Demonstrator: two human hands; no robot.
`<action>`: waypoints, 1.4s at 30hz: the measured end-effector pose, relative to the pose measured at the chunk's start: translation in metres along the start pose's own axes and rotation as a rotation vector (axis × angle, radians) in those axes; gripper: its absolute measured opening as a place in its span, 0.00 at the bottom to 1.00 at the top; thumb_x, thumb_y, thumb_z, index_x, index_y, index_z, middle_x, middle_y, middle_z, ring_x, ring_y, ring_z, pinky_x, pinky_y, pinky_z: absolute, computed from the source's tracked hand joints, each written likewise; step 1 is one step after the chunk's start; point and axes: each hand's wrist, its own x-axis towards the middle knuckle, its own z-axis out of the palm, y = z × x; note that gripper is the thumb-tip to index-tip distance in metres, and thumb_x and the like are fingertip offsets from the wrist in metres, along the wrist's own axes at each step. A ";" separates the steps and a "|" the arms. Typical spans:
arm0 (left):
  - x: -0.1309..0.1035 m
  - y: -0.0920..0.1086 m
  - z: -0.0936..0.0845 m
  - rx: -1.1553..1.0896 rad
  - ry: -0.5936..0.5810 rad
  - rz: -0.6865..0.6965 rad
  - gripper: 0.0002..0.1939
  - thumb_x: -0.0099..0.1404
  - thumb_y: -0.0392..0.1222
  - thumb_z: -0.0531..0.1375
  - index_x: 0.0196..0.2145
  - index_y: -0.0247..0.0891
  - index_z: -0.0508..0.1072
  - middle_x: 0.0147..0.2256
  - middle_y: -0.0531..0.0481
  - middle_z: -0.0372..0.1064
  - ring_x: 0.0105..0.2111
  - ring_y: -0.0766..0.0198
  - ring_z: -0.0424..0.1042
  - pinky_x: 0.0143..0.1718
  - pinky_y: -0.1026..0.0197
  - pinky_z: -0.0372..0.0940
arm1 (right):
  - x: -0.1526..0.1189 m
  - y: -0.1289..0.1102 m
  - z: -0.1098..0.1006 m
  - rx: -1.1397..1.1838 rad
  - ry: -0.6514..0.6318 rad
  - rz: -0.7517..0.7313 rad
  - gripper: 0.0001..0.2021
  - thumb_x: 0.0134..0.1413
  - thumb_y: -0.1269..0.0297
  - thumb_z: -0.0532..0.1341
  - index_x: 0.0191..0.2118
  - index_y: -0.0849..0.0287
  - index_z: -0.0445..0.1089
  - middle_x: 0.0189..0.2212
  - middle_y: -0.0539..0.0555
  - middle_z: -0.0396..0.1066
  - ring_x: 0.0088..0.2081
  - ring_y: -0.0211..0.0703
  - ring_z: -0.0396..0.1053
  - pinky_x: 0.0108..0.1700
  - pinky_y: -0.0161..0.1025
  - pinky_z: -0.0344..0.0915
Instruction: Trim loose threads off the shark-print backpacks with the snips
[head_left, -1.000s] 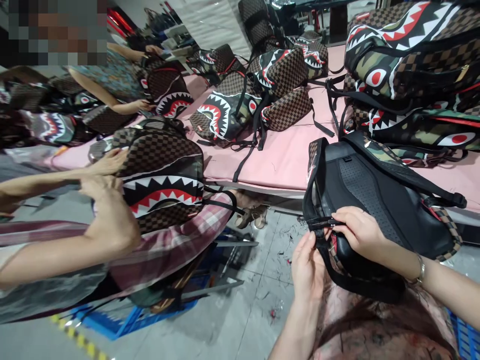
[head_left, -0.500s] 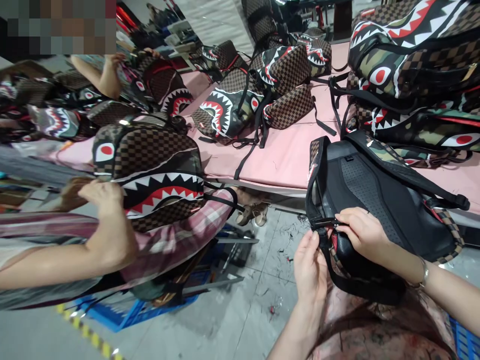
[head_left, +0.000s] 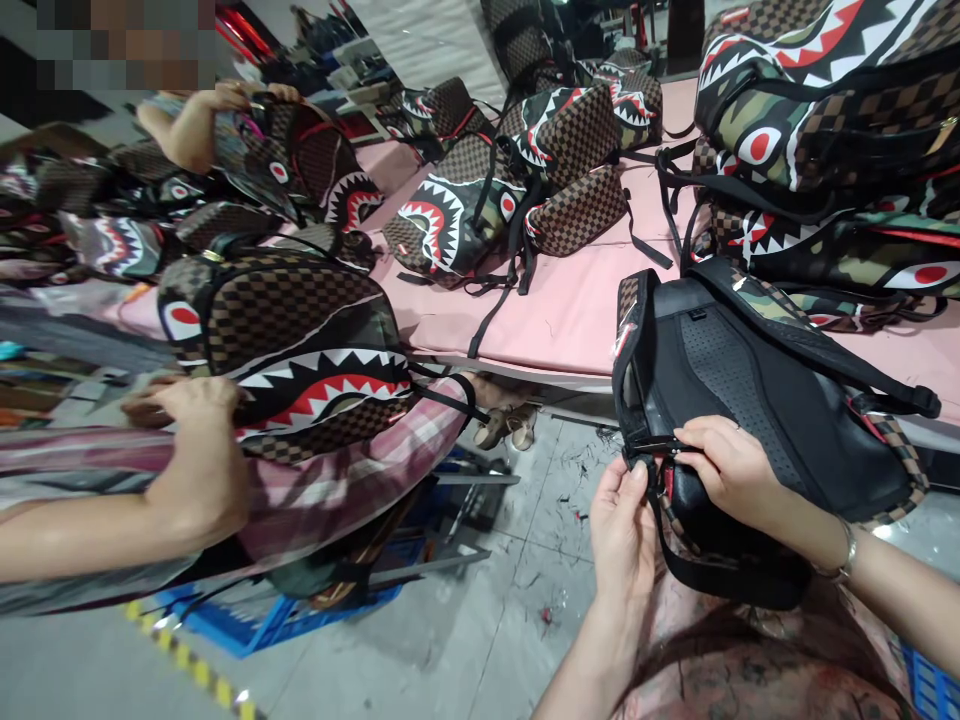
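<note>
A backpack (head_left: 765,390) with a black padded back panel and brown checkered edges leans on my lap and against the table edge, its back towards me. My left hand (head_left: 621,525) pinches a black shoulder strap (head_left: 694,575) near its lower end, at the bag's left corner. Slim black thread snips (head_left: 654,446) are in the closed fingers of my right hand (head_left: 731,465). Their tips point left, just above my left fingertips and close to the strap's seam. Whether the blades touch a thread is too small to tell.
Shark-mouth backpacks (head_left: 825,130) are piled on the right of the pink table (head_left: 555,325), with several more at its middle. At left a co-worker's hand (head_left: 195,400) rests by another backpack (head_left: 300,350). A blue crate (head_left: 255,620) and thread scraps lie on the floor.
My hands and the snips stay almost in place at the strap. At left, the co-worker's backpack has tilted and shifted slightly left; another person behind has raised a hand to a bag.
</note>
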 end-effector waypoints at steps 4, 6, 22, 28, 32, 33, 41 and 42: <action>0.001 -0.001 -0.001 -0.011 0.009 0.000 0.15 0.48 0.35 0.66 0.35 0.34 0.71 0.32 0.48 0.73 0.30 0.67 0.72 0.38 0.63 0.65 | -0.002 0.000 0.000 -0.003 0.015 0.000 0.06 0.58 0.71 0.53 0.40 0.61 0.66 0.34 0.56 0.70 0.38 0.41 0.68 0.41 0.39 0.67; 0.001 -0.002 -0.001 -0.007 -0.004 -0.001 0.15 0.49 0.35 0.66 0.35 0.34 0.71 0.33 0.48 0.73 0.31 0.67 0.72 0.39 0.63 0.65 | -0.002 0.001 0.001 0.002 0.022 -0.005 0.06 0.57 0.71 0.54 0.39 0.61 0.66 0.34 0.57 0.70 0.38 0.41 0.68 0.41 0.39 0.66; 0.000 -0.006 -0.002 0.015 -0.045 -0.013 0.17 0.50 0.36 0.67 0.38 0.35 0.68 0.35 0.47 0.73 0.33 0.67 0.72 0.44 0.62 0.63 | 0.000 0.004 0.006 0.038 0.056 -0.016 0.07 0.57 0.71 0.54 0.39 0.61 0.67 0.33 0.57 0.70 0.36 0.42 0.69 0.40 0.40 0.67; 0.000 -0.007 -0.002 0.028 -0.053 0.010 0.17 0.50 0.36 0.67 0.37 0.35 0.68 0.35 0.48 0.72 0.33 0.67 0.72 0.42 0.63 0.64 | -0.001 0.003 0.005 0.034 0.030 0.003 0.07 0.58 0.70 0.53 0.40 0.60 0.67 0.33 0.56 0.71 0.36 0.42 0.69 0.40 0.41 0.67; -0.001 -0.007 -0.002 0.029 -0.048 0.028 0.18 0.49 0.36 0.67 0.38 0.35 0.67 0.36 0.48 0.72 0.35 0.67 0.71 0.44 0.62 0.63 | -0.002 0.002 0.003 0.017 0.016 -0.002 0.07 0.58 0.70 0.53 0.40 0.60 0.67 0.34 0.56 0.71 0.36 0.42 0.69 0.41 0.40 0.66; -0.001 -0.008 -0.002 0.032 -0.041 0.030 0.18 0.49 0.36 0.67 0.38 0.35 0.67 0.37 0.48 0.72 0.35 0.67 0.71 0.45 0.62 0.63 | -0.002 0.002 0.003 0.006 0.013 -0.004 0.07 0.57 0.70 0.53 0.40 0.60 0.67 0.34 0.56 0.71 0.36 0.42 0.69 0.41 0.40 0.66; 0.000 -0.013 -0.005 0.062 -0.009 0.125 0.17 0.49 0.36 0.67 0.37 0.37 0.69 0.36 0.49 0.72 0.35 0.66 0.72 0.42 0.62 0.64 | -0.002 -0.002 0.004 0.004 0.006 -0.006 0.07 0.57 0.73 0.53 0.35 0.60 0.68 0.32 0.55 0.71 0.34 0.41 0.68 0.40 0.40 0.65; 0.001 -0.011 -0.006 0.060 -0.007 0.124 0.16 0.49 0.37 0.67 0.37 0.37 0.69 0.36 0.49 0.72 0.34 0.67 0.72 0.41 0.62 0.64 | -0.001 -0.004 0.004 0.050 0.019 0.006 0.07 0.57 0.73 0.53 0.35 0.59 0.68 0.31 0.54 0.71 0.34 0.41 0.68 0.40 0.40 0.65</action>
